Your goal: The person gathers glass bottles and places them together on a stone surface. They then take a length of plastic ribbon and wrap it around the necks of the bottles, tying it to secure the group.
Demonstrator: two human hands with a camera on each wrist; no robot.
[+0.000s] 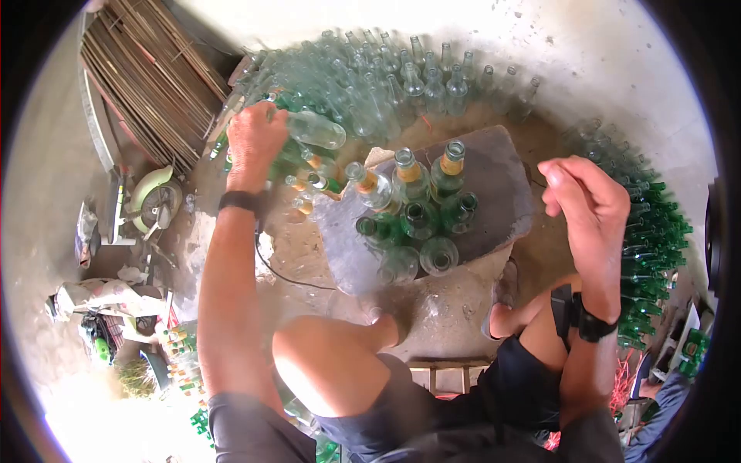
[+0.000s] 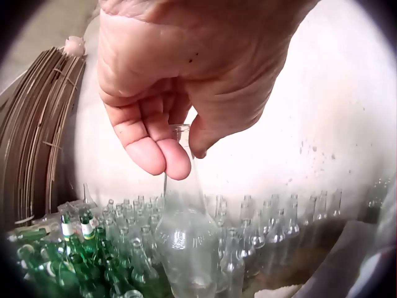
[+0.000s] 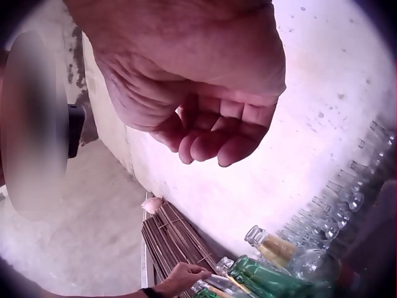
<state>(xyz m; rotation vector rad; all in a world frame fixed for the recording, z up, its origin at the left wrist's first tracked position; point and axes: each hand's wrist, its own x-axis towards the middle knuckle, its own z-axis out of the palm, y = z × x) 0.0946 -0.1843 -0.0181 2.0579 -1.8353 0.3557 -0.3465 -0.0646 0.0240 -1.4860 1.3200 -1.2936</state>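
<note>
With its thumb and fingers around the neck, my left hand [image 1: 257, 139] holds a clear glass bottle [image 1: 318, 131], which lies tilted in the head view. In the left wrist view that bottle [image 2: 189, 239] hangs neck up below the fingers, in front of many standing bottles. My right hand [image 1: 593, 199] is raised at the right of the grey slab [image 1: 494, 193], its fingers loosely bent with nothing in them. On the slab stand several bottles: clear ones with gold neck labels [image 1: 411, 176], green ones [image 1: 421, 222] and a plain clear bottle [image 1: 439, 257] near the front edge.
Rows of clear bottles [image 1: 434, 91] stand along the back wall. Green bottles [image 1: 648, 255] crowd the right side. Several gold-necked bottles [image 1: 302, 204] are on the floor left of the slab. A stack of brown slats [image 1: 150, 77] leans at the far left, near a wheel [image 1: 157, 204].
</note>
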